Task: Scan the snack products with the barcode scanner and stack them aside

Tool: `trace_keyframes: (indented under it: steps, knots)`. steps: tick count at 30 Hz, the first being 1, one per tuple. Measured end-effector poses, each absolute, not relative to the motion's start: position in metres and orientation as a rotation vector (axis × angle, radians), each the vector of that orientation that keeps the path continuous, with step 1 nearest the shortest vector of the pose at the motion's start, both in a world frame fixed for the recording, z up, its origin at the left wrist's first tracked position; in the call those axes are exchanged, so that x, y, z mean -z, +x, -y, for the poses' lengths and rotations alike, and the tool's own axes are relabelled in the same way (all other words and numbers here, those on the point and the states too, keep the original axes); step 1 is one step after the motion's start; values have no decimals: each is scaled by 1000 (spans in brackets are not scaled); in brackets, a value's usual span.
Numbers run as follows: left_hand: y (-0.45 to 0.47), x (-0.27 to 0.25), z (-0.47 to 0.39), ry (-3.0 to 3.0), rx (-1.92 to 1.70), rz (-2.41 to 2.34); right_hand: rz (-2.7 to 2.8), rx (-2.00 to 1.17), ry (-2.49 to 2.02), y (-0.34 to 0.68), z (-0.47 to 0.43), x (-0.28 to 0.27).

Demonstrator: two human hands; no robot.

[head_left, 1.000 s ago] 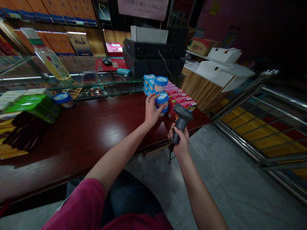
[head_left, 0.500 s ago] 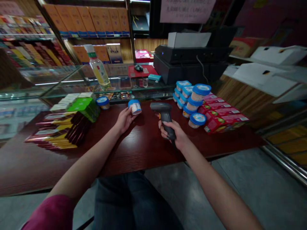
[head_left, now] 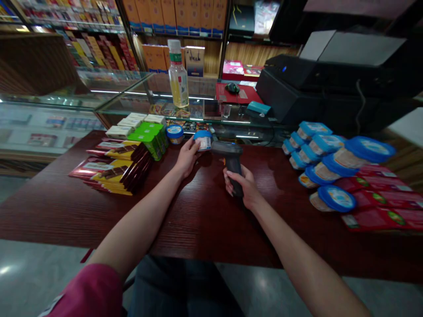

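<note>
Where the dark red desk (head_left: 205, 220) extends to the left, a pile of maroon-and-yellow packets (head_left: 112, 174) lies in overlapping layers. Just beyond the pile are some white-topped boxes (head_left: 119, 131), and beside them, to the right, a group of green packs (head_left: 148, 134). A loose round tub (head_left: 175, 135) with a blue lid stands just right of the green packs, near the far edge. Past that edge, a bottle (head_left: 179, 86) of yellowish liquid stands upright on a glass case (head_left: 201, 93).

Next comes the left hand (head_left: 186, 159), its grip pinching the near left side of a held tub (head_left: 204, 141), also blue-lidded. This tub is at the far middle of the desk, tilted a little, its pale printed label showing; whether its base touches the wood, I cannot tell.

To its right, the right hand (head_left: 243, 184) has its grip wrapped around the handle of a dark scanner (head_left: 227, 149). The scanner's head is just beside the held tub; whether they touch is unclear.

Beyond, a mouse (head_left: 232, 88) rests on a red mat (head_left: 247, 94). Farther right, more blue-lidded tubs (head_left: 325, 169) are stacked in several tiers, one standing low on the near side. Flat red boxes (head_left: 385, 200) lie at the right end.
</note>
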State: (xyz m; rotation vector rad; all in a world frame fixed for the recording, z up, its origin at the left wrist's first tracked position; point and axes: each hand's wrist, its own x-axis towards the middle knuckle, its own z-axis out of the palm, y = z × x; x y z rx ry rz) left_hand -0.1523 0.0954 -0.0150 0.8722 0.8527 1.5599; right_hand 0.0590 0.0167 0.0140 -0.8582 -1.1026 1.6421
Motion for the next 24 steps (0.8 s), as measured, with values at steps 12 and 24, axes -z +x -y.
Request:
trace_keyframes:
  steps: [12, 24]
  knots:
    - [-150, 15, -89, 1103, -1570, -966, 1089, -1608, -888, 58, -12, -19]
    - [-207, -22, -95, 1796, -2142, -1889, 1064, -1569, -866, 59, -13, -17]
